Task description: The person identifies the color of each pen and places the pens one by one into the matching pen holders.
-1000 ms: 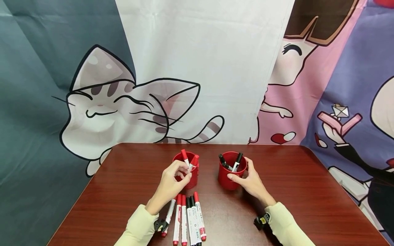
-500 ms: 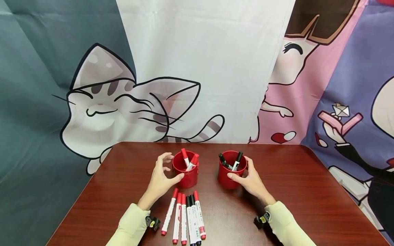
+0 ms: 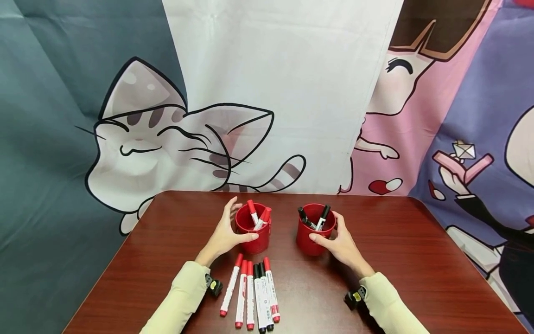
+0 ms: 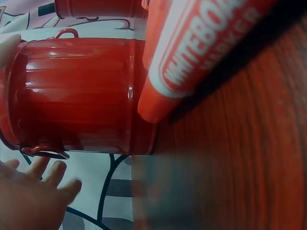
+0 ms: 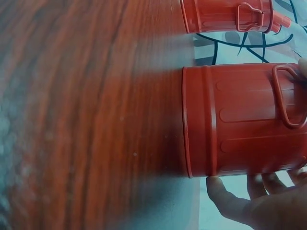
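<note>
Two small red buckets with wire handles stand upright on the table. My left hand (image 3: 223,236) is spread around the left bucket (image 3: 259,243), its thumb reaching across the front near the rim. In the left wrist view, the fingers (image 4: 63,187) lie apart from the bucket's side. Two red-capped markers (image 3: 265,215) lean inside this bucket. My right hand (image 3: 345,246) holds the right bucket (image 3: 309,243), thumb on the front rim and fingers round its right side. Inside that one lean two black-capped markers (image 3: 323,213).
Several whiteboard markers lie side by side in front of the left bucket, caps pointing away. Red-capped markers (image 3: 231,287) are on both sides of two black-capped ones (image 3: 258,297). The brown wooden table (image 3: 417,260) ends at a printed cloth backdrop (image 3: 271,69).
My left hand has drawn back from above the left bucket's mouth and moved to its left side, fingers spreading apart. My right hand stays on the right bucket.
</note>
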`<state>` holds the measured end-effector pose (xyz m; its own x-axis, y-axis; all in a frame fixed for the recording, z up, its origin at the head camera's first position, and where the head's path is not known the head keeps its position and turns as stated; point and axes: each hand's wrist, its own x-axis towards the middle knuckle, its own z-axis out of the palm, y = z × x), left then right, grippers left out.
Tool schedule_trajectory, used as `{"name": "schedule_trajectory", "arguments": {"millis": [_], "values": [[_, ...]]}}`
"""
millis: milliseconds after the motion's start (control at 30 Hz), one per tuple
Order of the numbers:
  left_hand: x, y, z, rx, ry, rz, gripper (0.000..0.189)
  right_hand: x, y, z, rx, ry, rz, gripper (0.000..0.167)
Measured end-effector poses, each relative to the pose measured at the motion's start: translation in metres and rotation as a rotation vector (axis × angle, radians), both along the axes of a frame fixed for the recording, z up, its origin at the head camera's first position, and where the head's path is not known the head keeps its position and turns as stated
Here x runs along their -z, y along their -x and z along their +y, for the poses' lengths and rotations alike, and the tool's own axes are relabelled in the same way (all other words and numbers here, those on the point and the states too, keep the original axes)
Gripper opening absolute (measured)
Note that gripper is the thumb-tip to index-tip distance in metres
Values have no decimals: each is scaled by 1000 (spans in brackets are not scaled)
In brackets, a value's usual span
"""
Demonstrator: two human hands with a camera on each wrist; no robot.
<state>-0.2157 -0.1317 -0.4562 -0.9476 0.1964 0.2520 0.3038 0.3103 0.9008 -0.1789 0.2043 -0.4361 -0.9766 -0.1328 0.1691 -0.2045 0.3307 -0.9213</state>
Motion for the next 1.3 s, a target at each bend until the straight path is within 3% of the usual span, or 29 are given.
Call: {"name": "schedule_trajectory", "arguments": {"millis": [167, 333, 467, 600, 667, 833, 933, 1067, 1200, 1300], "values": [[3, 3, 5, 36, -17, -9, 100, 1, 1, 1, 4, 3, -5, 77], [0, 2, 8, 24, -2, -48, 89, 2, 1, 1, -4, 5, 11, 77], [-15, -9, 10, 39, 0, -65, 83, 2, 1, 1, 1, 2, 11, 77], [-25, -17, 11, 52, -17, -36, 79, 0, 0, 0, 6, -5, 3, 77], [-18, -13, 8, 48, -21, -23, 80, -1, 0, -1, 6, -15, 4, 77], [3, 0, 2, 34, -28, -31, 81, 15, 11, 5, 5, -16, -14, 80], [5, 1, 1, 34, -20, -35, 80, 21, 13, 7, 3, -23, -10, 85], [5, 2, 0, 28, -5, -34, 80, 13, 7, 3, 37, -65, 74, 92], [3, 1, 1, 27, 12, -46, 82, -1, -4, -5, 162, -130, 203, 90], [-6, -4, 3, 50, 7, -41, 82, -12, -13, -15, 248, -165, 334, 82]]}}
